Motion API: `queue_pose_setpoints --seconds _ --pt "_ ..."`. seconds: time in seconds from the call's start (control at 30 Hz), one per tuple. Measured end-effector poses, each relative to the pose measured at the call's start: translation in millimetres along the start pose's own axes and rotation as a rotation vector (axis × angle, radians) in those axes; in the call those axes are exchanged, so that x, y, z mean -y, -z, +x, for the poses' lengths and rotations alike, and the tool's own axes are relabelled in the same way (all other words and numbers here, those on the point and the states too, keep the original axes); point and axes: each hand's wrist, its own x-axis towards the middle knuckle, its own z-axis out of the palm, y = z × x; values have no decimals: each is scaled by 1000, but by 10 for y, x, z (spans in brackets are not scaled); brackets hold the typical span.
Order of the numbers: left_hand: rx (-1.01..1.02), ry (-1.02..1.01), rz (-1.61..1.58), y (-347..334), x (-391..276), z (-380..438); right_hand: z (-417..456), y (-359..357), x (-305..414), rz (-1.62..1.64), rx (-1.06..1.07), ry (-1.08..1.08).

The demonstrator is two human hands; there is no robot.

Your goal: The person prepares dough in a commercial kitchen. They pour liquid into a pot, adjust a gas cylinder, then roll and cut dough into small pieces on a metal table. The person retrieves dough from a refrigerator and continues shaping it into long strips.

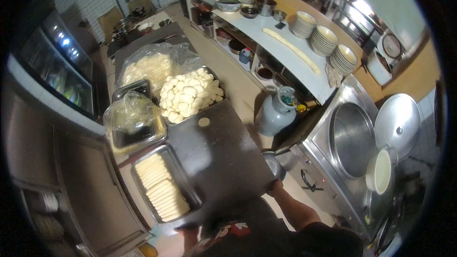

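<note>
My right hand (275,187) rests at the right corner of the dark table (228,157); its fingers are poorly seen. My left hand (188,235) is low at the table's near edge, just below a metal tray (194,189), dim and partly hidden. Two rows of pale dough strips (162,189) lie in that tray. Behind it, a heap of small dough pieces (189,94) fills another tray. Dough under clear plastic (150,69) lies farther back. A tray with a crumpled plastic bag (134,117) sits at the left. One small flat disc (204,122) lies on the tabletop.
Across the aisle, a white counter (250,25) holds a long dough rope (292,50), stacked bowls (323,41) and pots. A gas cylinder (276,114) stands below it. At the right are a steel stove with a large round pot (351,139), a lid (398,126) and a pale pot (378,171).
</note>
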Motion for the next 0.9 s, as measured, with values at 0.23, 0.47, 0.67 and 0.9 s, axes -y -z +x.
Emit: queue_pose_setpoints --seconds 0.23,0.47,0.67,0.9 --pt "-42 52 130 35 -244 118 -272 49 -122 60 -132 57" --pt "-12 80 169 189 -545 136 87 236 -489 -198 -141 199" --pt "3 9 172 257 -871 140 -741 -289 -618 -161 -253 65" --pt "-243 -164 180 118 -405 155 506 1057 -664 -1171 129 723"
